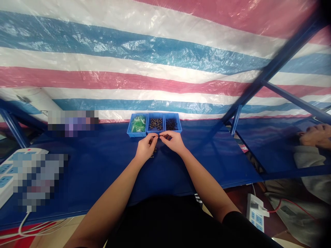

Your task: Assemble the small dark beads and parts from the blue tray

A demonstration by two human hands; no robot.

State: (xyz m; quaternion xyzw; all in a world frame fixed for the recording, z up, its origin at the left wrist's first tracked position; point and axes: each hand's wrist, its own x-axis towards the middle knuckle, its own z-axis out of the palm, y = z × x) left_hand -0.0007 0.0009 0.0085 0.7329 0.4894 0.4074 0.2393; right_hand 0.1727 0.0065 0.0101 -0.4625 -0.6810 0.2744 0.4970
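My left hand (146, 147) and my right hand (172, 140) meet fingertip to fingertip just in front of three blue bins. Both are pinched closed around something small and dark, too tiny to name. Behind them, the left bin (128, 131) holds green and clear plastic pieces (139, 123). Small brass-and-black parts (156, 123) fill the middle bin, and dark, thin parts (171, 124) lie in the right one. A few brass-coloured pieces (154, 152) rest on the blue table, partly hidden by my left hand.
A white power strip (18, 168) and a blurred-out object (43, 179) with a cable lie at the left. Blue metal frame bars (236, 120) rise on the right. Beyond them are another person's hands (314, 135). Striped plastic sheeting (155, 79) hangs behind the table.
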